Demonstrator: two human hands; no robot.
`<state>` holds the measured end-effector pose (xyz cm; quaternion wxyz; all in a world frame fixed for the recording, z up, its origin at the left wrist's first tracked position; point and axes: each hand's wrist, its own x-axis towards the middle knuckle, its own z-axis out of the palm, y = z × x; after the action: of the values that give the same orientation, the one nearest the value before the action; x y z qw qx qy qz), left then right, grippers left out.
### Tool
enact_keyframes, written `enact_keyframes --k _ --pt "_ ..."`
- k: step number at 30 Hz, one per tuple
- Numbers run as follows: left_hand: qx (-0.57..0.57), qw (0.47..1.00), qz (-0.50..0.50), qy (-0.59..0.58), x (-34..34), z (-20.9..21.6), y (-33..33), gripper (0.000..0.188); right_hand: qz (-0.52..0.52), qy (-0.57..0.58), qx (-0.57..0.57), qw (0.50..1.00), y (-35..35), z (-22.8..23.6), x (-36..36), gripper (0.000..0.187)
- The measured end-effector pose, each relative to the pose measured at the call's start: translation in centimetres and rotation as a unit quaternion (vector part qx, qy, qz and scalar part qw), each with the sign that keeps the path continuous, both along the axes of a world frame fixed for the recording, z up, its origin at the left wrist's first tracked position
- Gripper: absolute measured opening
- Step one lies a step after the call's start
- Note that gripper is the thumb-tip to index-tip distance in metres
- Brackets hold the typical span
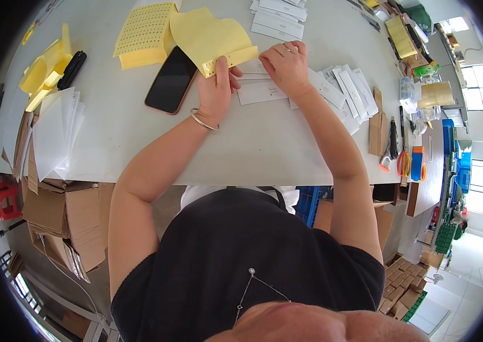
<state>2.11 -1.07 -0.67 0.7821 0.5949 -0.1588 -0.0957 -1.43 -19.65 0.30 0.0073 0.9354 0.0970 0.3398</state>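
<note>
My left hand [217, 85] is closed on a yellow label sheet [210, 34], thumb on top of its folded-over edge strip. The sheet's far end reaches a fan-folded stack of yellow labels [143, 34] printed with rows of small dark marks. Just off the strip's right end is my right hand [288, 67], its thumb and forefinger pinched together; whatever they hold is too small to make out. Beneath and between the hands lie flat white packets [261, 93]. A black phone [171, 80] rests on the table beside my left hand.
More white packets lie in a loose pile [347, 94] on the right and a stack [278, 20] at the back. Crumpled yellow backing paper [45, 71] and clear plastic sleeves [56, 134] sit left. Near the right edge are a cutter [392, 139], scissors [404, 162] and tape rolls [418, 164].
</note>
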Motion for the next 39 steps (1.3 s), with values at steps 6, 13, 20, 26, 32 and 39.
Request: enact_keyframes --k 6,13,20,26,32,39 --pt "-0.001 1.000 -0.011 0.010 0.1 -0.1 0.0 0.041 0.013 0.196 0.002 0.981 0.1 0.6 -1.0 0.012" --pt "0.000 1.000 -0.021 0.018 0.2 -0.2 0.0 0.044 0.027 0.302 0.095 0.948 -0.5 2.8 -1.2 0.038" --pt "-0.018 0.999 -0.023 0.029 0.1 -0.1 0.3 0.044 0.058 0.328 0.080 0.940 0.0 4.4 -3.8 0.030" --pt "0.019 0.996 -0.076 0.035 -0.3 0.0 0.0 0.047 0.114 0.206 0.138 0.962 1.8 4.2 -4.9 0.018" --pt "0.054 0.995 -0.082 0.000 -0.1 -0.9 0.0 0.044 0.112 0.020 0.093 0.989 3.9 2.9 -2.4 0.013" --pt "0.129 0.982 -0.084 -0.114 -0.5 -0.9 0.0 0.041 0.084 0.085 0.174 0.977 3.7 3.7 -2.6 0.004"
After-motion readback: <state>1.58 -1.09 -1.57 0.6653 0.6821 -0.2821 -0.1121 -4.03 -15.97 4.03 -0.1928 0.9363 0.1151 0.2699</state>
